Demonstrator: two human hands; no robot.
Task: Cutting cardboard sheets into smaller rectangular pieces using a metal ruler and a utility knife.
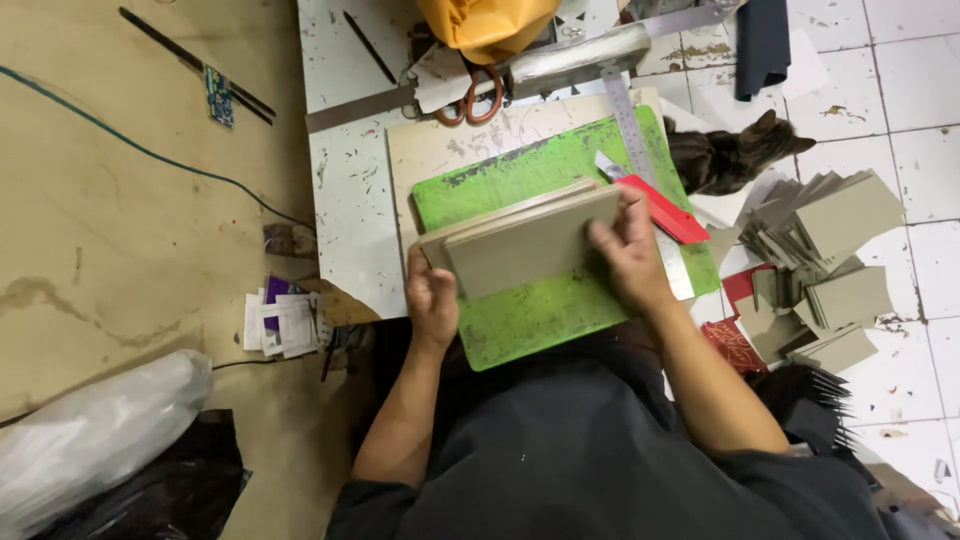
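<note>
A stack of grey cardboard sheets [520, 240] lies tilted on a green cutting mat [530, 310] in front of me. My left hand [432, 300] grips the stack's near left corner. Over the stack's right end rests my right hand [628, 255], fingers spread on the top sheet. A red-handled utility knife [660, 208] lies on the mat just beyond my right hand, beside a steel ruler [640, 150].
Piles of cut grey cardboard pieces [825, 260] sit on the tiled floor at right. A cat [725, 155] lies beyond the mat. Orange-handled scissors [470, 100] and an orange bag [487, 25] are at the top. Paper slips [282, 322] and plastic bags [100, 430] lie left.
</note>
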